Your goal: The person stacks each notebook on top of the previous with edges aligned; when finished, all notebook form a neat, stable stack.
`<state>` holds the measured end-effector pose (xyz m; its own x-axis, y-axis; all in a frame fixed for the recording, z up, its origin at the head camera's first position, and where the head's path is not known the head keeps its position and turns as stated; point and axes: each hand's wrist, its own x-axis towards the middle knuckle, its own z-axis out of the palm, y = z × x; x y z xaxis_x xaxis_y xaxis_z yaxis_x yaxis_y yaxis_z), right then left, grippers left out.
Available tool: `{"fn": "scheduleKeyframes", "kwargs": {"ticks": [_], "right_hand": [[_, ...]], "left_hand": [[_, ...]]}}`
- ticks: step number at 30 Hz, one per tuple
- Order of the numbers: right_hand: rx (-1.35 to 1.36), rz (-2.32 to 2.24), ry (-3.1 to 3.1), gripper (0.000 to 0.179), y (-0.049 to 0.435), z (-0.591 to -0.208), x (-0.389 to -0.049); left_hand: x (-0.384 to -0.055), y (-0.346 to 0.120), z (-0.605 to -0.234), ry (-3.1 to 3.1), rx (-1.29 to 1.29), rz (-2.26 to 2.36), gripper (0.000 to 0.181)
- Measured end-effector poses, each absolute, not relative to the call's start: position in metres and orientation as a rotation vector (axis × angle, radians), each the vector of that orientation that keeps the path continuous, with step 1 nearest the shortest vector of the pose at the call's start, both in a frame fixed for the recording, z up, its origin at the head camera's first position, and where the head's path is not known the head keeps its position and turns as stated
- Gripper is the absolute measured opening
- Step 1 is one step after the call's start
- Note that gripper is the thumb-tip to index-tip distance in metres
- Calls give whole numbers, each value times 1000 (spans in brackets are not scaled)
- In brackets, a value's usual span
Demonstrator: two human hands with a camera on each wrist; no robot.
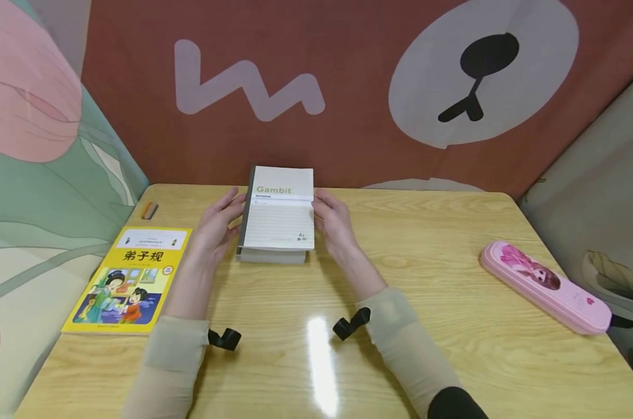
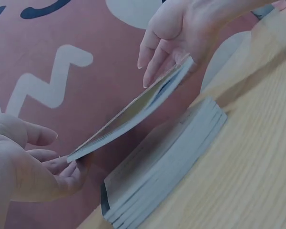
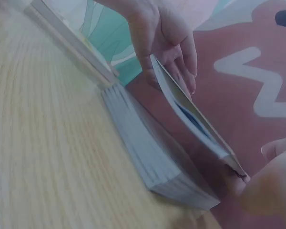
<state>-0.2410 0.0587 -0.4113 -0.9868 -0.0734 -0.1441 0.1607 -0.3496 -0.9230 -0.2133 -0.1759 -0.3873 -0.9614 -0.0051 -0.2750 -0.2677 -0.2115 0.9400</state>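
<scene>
A white notebook (image 1: 280, 218) with a dark spine and the word "Gambit" is held above a stack of similar notebooks (image 2: 164, 164). My left hand (image 1: 215, 227) holds its left side, fingers bent under the edge and thumb off the cover. On the opposite side my right hand (image 1: 337, 227) holds the right edge with curled fingers. The notebook sags slightly, and a gap shows between it and the stack in both wrist views. Some fingertips are hidden beneath the notebook.
A yellow picture book (image 1: 125, 279) lies at the left, with a small orange-and-grey object (image 1: 149, 210) behind it. At the right lies a pink pencil case (image 1: 547, 288). A red printed cloth (image 1: 348, 145) hangs behind the wooden table (image 1: 411, 361).
</scene>
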Motion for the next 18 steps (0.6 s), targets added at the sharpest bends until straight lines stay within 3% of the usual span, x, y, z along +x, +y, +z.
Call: {"fn": "scheduleKeyframes", "kwargs": {"ticks": [18], "right_hand": [[30,-2248,1914,55,59,-429,-245]], "left_hand": [[-219,-177,-404,2085,-338,2160,59]]}}
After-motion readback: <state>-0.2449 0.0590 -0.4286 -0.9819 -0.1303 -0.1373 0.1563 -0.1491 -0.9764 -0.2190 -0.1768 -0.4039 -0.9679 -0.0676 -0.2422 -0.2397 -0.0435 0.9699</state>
